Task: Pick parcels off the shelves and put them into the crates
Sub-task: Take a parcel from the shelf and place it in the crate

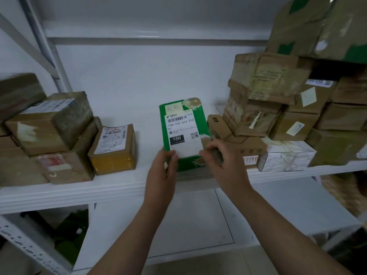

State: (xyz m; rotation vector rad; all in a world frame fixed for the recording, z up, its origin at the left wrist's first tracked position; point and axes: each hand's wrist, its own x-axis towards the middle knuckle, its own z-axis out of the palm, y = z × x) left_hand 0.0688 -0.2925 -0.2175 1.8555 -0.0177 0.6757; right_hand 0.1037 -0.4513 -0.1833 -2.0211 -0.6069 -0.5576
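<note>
Picking in progress, judged early: the left hand (163, 171) and right hand (221, 161) grasp the near corners of a green parcel (183, 124) at centre frame on the shelf (119, 185); brown boxes (264, 92) stand unpicked at left and right, and no crate is visible.

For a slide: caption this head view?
Green parcel gripped by left hand and right hand at a white shelf of cardboard boxes.

Green parcel (183, 133) label: "15H-159 A03-210", "15H".
</note>
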